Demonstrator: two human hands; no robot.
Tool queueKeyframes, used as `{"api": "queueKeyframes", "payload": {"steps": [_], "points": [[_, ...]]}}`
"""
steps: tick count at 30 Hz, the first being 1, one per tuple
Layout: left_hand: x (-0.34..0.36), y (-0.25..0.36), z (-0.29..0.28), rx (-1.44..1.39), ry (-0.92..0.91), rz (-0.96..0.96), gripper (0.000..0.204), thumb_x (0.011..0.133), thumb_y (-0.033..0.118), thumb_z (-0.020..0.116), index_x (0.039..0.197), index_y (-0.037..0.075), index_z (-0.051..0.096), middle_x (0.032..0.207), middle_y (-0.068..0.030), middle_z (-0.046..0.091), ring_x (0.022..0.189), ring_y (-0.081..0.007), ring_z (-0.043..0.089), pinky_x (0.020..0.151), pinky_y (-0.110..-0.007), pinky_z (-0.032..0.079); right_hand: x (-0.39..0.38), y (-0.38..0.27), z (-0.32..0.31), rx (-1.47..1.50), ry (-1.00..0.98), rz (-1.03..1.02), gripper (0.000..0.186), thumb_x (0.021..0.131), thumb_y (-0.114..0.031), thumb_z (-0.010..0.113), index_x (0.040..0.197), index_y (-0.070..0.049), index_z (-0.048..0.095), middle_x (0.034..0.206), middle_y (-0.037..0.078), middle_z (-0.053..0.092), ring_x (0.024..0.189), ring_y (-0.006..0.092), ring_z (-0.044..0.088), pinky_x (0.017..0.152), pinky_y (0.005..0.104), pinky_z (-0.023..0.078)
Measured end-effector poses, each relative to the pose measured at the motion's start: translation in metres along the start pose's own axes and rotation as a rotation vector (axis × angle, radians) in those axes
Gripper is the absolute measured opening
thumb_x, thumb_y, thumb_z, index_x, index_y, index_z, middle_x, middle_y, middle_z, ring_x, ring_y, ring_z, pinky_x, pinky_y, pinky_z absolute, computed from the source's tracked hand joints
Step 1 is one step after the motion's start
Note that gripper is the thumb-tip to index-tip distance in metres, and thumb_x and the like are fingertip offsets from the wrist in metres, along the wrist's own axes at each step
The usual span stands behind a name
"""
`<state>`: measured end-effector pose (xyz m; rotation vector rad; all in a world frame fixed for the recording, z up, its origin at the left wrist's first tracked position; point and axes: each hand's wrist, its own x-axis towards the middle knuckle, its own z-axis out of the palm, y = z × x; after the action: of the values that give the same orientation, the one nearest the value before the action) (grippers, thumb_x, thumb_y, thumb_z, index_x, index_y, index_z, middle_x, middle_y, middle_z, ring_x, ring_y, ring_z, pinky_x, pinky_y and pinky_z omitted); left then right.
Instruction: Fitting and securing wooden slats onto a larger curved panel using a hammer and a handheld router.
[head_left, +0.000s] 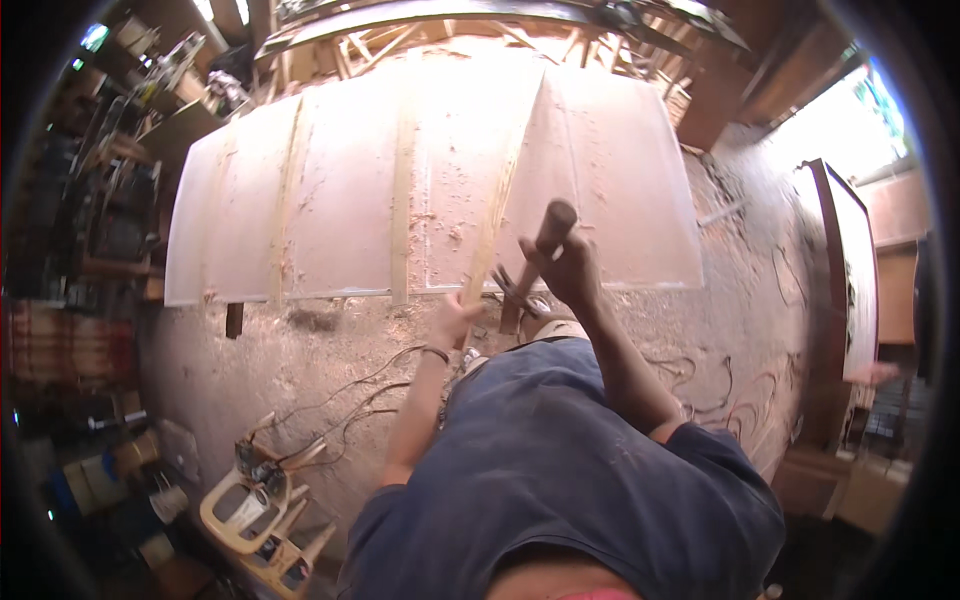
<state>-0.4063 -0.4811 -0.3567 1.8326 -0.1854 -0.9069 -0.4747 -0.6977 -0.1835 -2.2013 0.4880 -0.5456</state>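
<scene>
My left hand (456, 319) is closed around the near end of a long thin wooden strip (500, 195). The strip runs away from me at a slant over a wide pale panel (625, 180). In my right hand (570, 268) is a claw hammer (529, 273). Its thick handle end points up and away, and its forked head hangs low between my hands, slightly blurred. The hammer head is close to the strip's near end; whether they touch I cannot tell. Other wooden strips (402, 200) lie across the panel, among scattered shavings.
Wooden frames (390, 45) stand behind the panel. Cables (350, 400) trail over the dusty floor (300, 350) to an upturned pale plastic chair (245, 510) at lower left. A dark-edged board (850, 270) stands at the right, with another person's hand (873, 374) near it.
</scene>
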Motion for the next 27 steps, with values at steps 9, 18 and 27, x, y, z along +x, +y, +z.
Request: {"api": "queueKeyframes", "payload": {"steps": [9,18,27], "points": [[0.020,-0.038,-0.018,0.254,0.533,-0.002,0.056,0.072,0.032,0.068,0.118,0.002,0.058,0.095,-0.0260,0.068,0.091,-0.0387,0.068,0.079,-0.046,0.054,-0.012,0.110,-0.026,-0.027,-0.375,0.030,0.012,0.071,-0.007,0.069,0.082,-0.005,0.064,0.073,0.016,0.065,0.073,0.0307,0.066,0.066,0.0397,0.051],[0.042,-0.068,-0.017,0.769,0.911,-0.088,0.087,0.070,0.030,0.079,0.143,0.013,0.036,0.137,-0.0198,0.042,0.129,-0.0401,0.039,0.107,-0.047,0.035,0.039,0.090,-0.015,0.285,-0.481,0.060,0.006,0.072,0.004,0.062,0.076,0.000,0.061,0.081,0.008,0.065,0.079,0.0166,0.063,0.074,0.0289,0.049],[0.053,-0.149,-0.079,-1.087,0.478,-0.282,0.039,0.096,0.030,0.049,0.122,0.001,0.055,0.115,-0.0132,0.064,0.103,-0.0239,0.063,0.087,-0.042,0.053,0.010,-0.007,0.169,0.354,-0.882,-0.512,0.025,0.060,-0.008,0.072,0.080,-0.002,0.058,0.097,0.013,0.061,0.102,0.0325,0.058,0.085,0.0401,0.048]]}}
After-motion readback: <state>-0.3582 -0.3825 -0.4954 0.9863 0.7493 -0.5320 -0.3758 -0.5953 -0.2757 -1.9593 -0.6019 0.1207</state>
